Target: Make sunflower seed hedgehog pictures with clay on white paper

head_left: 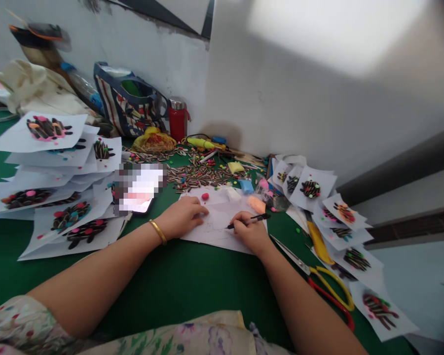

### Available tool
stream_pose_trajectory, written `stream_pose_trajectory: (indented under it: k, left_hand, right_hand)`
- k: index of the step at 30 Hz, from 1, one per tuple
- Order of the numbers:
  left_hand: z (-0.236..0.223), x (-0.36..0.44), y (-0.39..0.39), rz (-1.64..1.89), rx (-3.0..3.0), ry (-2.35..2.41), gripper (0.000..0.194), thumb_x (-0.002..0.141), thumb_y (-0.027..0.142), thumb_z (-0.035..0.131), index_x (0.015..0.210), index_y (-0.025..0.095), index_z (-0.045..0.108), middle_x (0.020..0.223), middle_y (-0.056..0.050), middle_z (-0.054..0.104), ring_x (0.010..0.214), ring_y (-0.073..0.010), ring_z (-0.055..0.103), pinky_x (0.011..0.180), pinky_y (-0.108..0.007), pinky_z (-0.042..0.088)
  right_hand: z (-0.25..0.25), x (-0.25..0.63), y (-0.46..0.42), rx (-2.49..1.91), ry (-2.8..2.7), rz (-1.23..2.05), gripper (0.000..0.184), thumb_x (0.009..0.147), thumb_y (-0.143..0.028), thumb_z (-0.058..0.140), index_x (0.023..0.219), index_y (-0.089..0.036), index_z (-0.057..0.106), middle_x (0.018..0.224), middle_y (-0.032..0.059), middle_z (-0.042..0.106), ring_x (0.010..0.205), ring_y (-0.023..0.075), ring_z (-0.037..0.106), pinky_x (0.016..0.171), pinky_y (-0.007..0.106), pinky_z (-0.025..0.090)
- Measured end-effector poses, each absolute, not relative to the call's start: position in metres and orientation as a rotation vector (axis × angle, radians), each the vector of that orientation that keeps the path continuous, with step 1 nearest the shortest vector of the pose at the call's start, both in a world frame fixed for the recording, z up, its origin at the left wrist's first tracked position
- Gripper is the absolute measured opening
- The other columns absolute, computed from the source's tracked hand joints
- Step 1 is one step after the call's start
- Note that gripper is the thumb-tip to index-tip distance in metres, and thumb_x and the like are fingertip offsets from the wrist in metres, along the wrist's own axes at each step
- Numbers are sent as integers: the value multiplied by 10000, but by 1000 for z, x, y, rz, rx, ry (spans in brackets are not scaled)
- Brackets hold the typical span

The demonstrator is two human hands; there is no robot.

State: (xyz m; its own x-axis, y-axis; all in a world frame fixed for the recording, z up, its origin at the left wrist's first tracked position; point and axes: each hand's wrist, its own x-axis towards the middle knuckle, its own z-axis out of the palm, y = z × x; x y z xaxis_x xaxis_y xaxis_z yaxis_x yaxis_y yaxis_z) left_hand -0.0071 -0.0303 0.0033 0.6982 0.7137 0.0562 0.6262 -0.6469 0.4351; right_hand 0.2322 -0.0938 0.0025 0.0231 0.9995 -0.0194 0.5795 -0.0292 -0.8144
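My right hand [249,231] is closed around a black pen [259,217], its tip at a sheet of white paper [196,234]. Faint drawn lines show on the sheet between my hands. My left hand [185,216] lies on the left side of the same paper, fingers stretched out and holding nothing. A small red clay ball [205,196] sits on the sheet's upper part. Lumps of white clay [232,194] and orange clay [257,203] are at its upper right edge. Left of my left hand is a phone [142,190] with a lit, partly blurred screen.
Sunflower seeds [203,175] spread behind the paper. Scissors [314,271] with red and yellow handles lie beside my right forearm. Decorated sheets are stacked at left [59,170] and right [358,259]. A red flask [177,121] and a striped bag [128,101] stand by the wall.
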Motion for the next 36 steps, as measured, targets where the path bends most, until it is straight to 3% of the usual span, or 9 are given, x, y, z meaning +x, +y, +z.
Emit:
stream_pose_trajectory:
  k: [8,21,36]
  left_hand:
    - [5,-6,-31,302,2527,1044,276,847,253,619,1109,230,702,1052,-77,625,1030,-246,565,930,-377,424]
    - [4,-7,-31,314,2522,1041,276,846,253,618,1108,232,702,1047,-77,625,1026,-241,563,930,-373,422]
    - [4,-7,-30,330,2529,1036,274,844,252,614,1102,237,705,1046,-80,626,1036,-243,563,941,-372,416]
  right_hand:
    - [0,244,-88,-1762,-1564,866,179,729,-258,486,707,-220,660,586,-24,625,587,172,569,574,268,427]
    - [-4,240,-90,-1734,-1620,843,177,744,-270,493,701,-220,657,611,-21,634,637,178,579,625,268,434]
    - [1,239,-91,-1752,-1626,871,153,716,-248,506,672,-229,652,604,-22,635,625,177,582,575,256,438]
